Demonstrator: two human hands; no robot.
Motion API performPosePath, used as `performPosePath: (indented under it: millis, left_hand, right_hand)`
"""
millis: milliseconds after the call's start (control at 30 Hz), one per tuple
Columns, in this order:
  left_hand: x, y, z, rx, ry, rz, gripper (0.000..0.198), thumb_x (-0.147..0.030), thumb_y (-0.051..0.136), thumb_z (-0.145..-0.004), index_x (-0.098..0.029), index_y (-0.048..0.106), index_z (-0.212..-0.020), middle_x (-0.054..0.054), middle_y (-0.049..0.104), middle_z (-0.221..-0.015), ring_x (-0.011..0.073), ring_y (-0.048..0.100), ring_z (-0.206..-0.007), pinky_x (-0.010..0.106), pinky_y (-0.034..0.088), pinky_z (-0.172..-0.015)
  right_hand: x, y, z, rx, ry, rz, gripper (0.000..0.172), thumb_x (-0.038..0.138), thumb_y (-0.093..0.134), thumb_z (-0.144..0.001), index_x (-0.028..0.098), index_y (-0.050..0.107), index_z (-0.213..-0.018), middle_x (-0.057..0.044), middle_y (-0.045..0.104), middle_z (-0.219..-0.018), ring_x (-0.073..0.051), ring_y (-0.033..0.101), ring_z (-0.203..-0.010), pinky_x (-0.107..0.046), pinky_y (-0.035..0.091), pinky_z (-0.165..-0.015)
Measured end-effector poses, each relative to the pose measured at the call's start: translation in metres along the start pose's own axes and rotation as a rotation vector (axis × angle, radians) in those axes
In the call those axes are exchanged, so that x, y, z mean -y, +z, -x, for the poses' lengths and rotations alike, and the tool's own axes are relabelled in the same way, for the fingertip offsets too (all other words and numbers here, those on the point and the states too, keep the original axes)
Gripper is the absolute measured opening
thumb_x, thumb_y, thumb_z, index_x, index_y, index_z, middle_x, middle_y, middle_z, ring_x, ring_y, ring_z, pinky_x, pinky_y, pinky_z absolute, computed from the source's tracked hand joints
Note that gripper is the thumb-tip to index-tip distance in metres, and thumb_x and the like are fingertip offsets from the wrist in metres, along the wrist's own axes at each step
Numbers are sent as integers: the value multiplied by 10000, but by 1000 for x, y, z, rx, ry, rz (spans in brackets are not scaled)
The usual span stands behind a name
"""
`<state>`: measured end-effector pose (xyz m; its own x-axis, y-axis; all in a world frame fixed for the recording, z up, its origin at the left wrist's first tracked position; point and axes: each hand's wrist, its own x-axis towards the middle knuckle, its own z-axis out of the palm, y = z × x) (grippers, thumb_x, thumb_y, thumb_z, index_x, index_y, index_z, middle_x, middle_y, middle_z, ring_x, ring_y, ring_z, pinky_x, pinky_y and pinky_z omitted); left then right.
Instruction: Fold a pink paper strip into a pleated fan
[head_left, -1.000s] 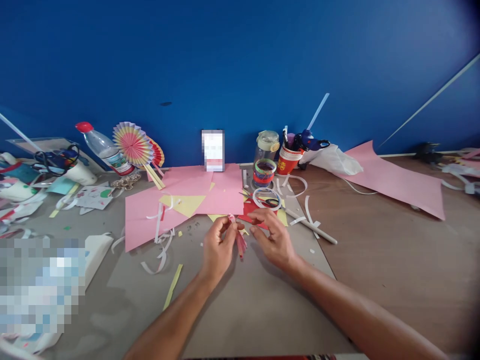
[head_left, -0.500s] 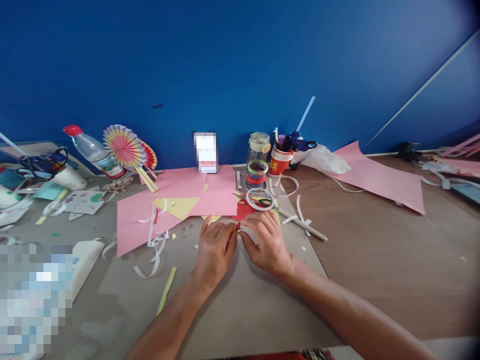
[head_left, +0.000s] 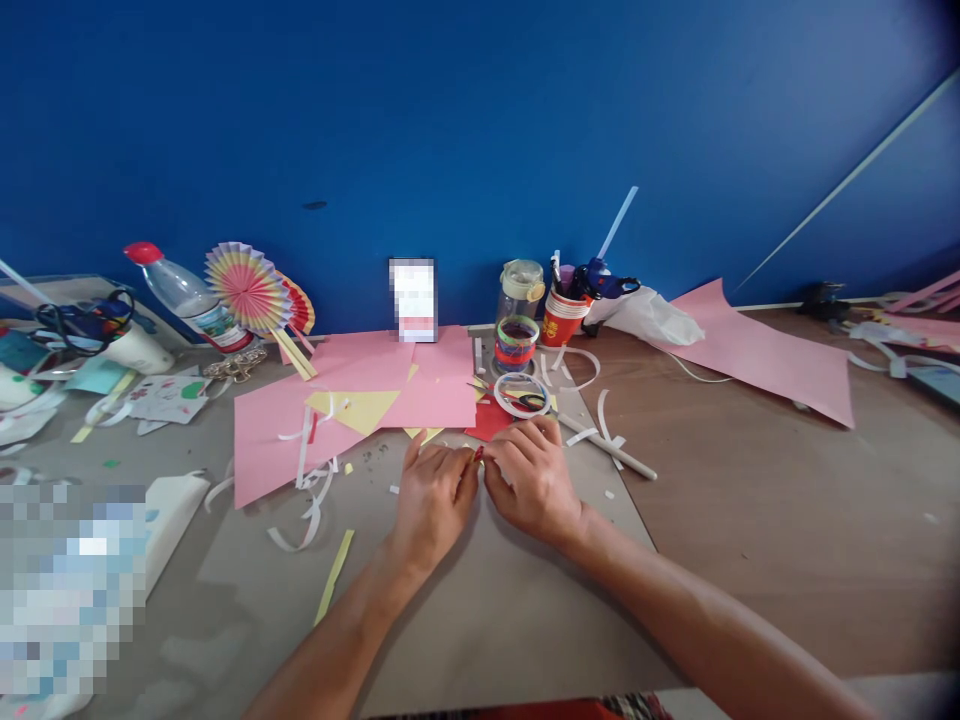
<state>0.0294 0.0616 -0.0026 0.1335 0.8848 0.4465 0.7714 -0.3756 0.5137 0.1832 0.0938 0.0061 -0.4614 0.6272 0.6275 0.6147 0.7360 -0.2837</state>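
Observation:
Between the fingertips of both hands is a small red piece (head_left: 478,454), apparently paper, mostly covered by the fingers. My left hand (head_left: 433,492) pinches it from the left. From the other side my right hand (head_left: 534,482) closes its fingertips on its right end. Just beyond the right hand lie a red paper sheet (head_left: 487,420), a white tape roll (head_left: 501,402) and scissors (head_left: 534,402) with dark handles. Pink paper (head_left: 442,395) with a yellow paper triangle (head_left: 364,412) on it spreads out past the left hand.
Along the blue wall stand a bottle (head_left: 180,290), folded paper fans (head_left: 246,285), a phone (head_left: 413,300), a clear jar (head_left: 519,285), stacked tape rolls (head_left: 515,345) and red paper cups (head_left: 562,318). A whitish stick (head_left: 622,455) lies at right; paper strips (head_left: 304,535) litter the left.
My right hand's fingers have drawn together and come closer to the left fingertips at the red piece. My left hand keeps nearly the same pose.

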Motion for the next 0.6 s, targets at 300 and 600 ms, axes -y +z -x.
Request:
performPosePath:
  millis: [300, 600]
  left_hand:
    - [-6, 0, -4, 48, -208, 357, 205, -252, 516, -823, -237, 615, -644, -28, 545, -530, 145, 460, -530, 451, 282, -1039]
    - [-7, -5, -5, 114, -548, 628, 291, -384, 570, -807, -192, 611, -592, -24, 542, -535, 106, 425, -483, 222, 328, -488]
  right_hand:
    - [-1, 18, 4, -36, 176, -226, 126, 99, 446, -733, 208, 440, -671, -19, 506, -638, -171, 444, -643, -303, 350, -631]
    - [-19, 16, -7, -187, 741, -608, 101, 181, 426, -750, 204, 479, -666, 17, 512, -585, -132, 460, -561, -250, 347, -531]
